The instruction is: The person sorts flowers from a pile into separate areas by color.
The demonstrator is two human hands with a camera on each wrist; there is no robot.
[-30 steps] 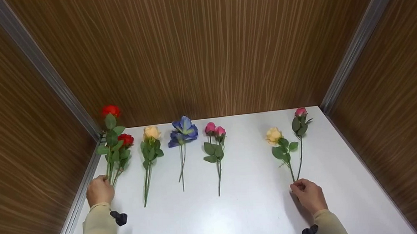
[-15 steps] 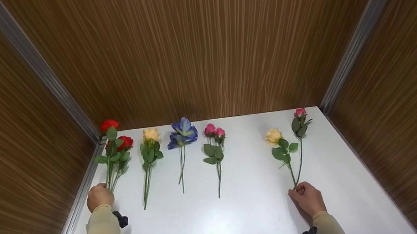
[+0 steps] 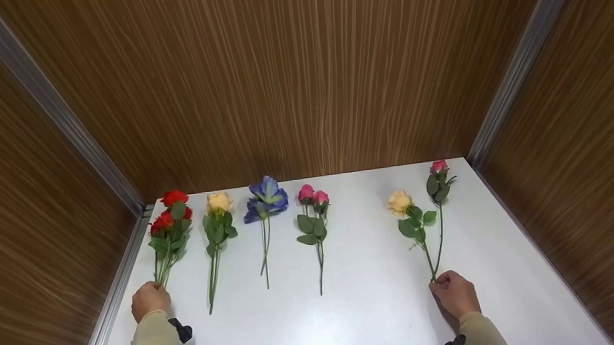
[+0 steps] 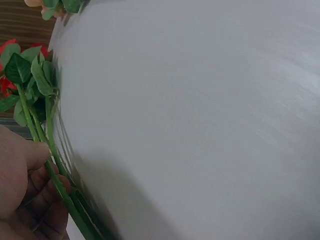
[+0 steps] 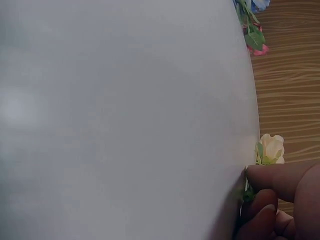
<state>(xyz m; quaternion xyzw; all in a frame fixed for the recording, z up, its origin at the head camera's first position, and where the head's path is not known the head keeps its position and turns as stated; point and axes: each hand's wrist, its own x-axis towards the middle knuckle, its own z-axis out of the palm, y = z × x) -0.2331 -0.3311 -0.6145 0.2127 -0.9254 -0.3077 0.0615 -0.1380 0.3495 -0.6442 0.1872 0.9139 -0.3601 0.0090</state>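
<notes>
Red roses (image 3: 174,198) lie bunched at the far left of the white table, their heads close together. My left hand (image 3: 151,300) grips their green stems (image 4: 57,182) near the lower ends, and the left wrist view shows thumb and fingers around them. At the right, a yellow rose (image 3: 400,203) and a pink rose (image 3: 438,166) fan out from stems that meet at my right hand (image 3: 455,293). Thumb and finger pinch the stem ends there. In the right wrist view the right hand (image 5: 280,197) partly hides the stems.
Between the hands lie yellow roses (image 3: 219,202), blue flowers (image 3: 268,193) and pink roses (image 3: 306,192), in a row with stems towards me. Wood-grain panels (image 3: 302,78) wall in the white table (image 3: 364,253) at the back and both sides.
The raised red rose in my left hand has come down and towards me, and now lies among the other red roses. My right hand has hardly moved.
</notes>
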